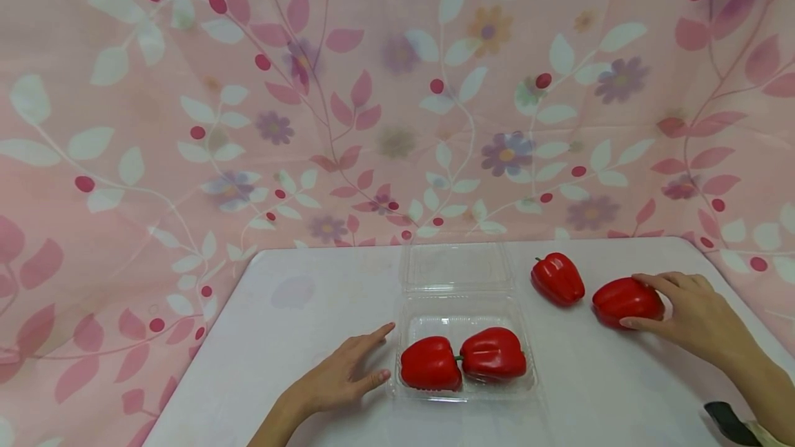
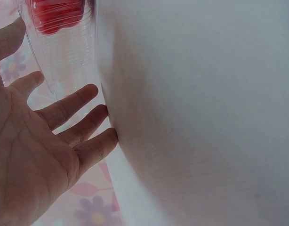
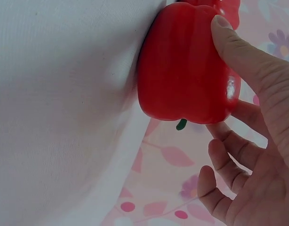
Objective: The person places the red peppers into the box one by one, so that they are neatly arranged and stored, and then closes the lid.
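Note:
On the right, my right hand (image 1: 698, 319) grips a red bell pepper (image 1: 627, 303) lying on its side on the table, thumb on one side and fingers on the other. Its short green stem (image 3: 181, 124) shows in the right wrist view. A second red bell pepper (image 1: 557, 280) lies just to the left of that one. Two more bell peppers, one at left (image 1: 431, 364) and one at right (image 1: 493, 354), lie stem to stem in a clear plastic clamshell box (image 1: 462, 397). My left hand (image 1: 338, 372) is beside the box's left wall, fingers spread, holding nothing.
The box's lid (image 1: 458, 267) is folded back flat towards the table's far edge. A white cloth covers the table (image 1: 298, 302). Behind it hangs a pink flowered curtain (image 1: 385, 102). A dark strap (image 1: 729, 423) shows at my right wrist.

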A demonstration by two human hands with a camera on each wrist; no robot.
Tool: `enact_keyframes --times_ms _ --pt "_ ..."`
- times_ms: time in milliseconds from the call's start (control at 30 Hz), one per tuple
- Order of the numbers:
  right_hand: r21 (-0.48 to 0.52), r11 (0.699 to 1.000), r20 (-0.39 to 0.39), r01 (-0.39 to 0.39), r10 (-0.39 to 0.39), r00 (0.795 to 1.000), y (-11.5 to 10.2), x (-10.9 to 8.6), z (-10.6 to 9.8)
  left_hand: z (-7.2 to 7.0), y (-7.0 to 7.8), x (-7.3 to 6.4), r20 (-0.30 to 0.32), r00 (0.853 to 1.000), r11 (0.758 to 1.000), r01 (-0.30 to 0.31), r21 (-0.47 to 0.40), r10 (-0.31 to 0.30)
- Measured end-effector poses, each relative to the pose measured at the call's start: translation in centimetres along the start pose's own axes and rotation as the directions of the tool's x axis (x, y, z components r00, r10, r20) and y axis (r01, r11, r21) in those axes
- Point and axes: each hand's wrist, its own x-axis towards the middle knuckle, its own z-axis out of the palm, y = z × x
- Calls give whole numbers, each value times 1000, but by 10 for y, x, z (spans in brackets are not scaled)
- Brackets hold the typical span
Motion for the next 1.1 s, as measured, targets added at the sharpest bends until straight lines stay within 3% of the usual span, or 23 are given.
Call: enact_keyframes --times_ms 500,1100 --pt "47 998 40 -37 36 999 2 -3 -2 1 0 1 0 1000 1000 -5 8 5" --pt "39 999 -33 -19 21 999 -3 -3 -12 0 0 1 1 1000 1000 3 -6 -3"
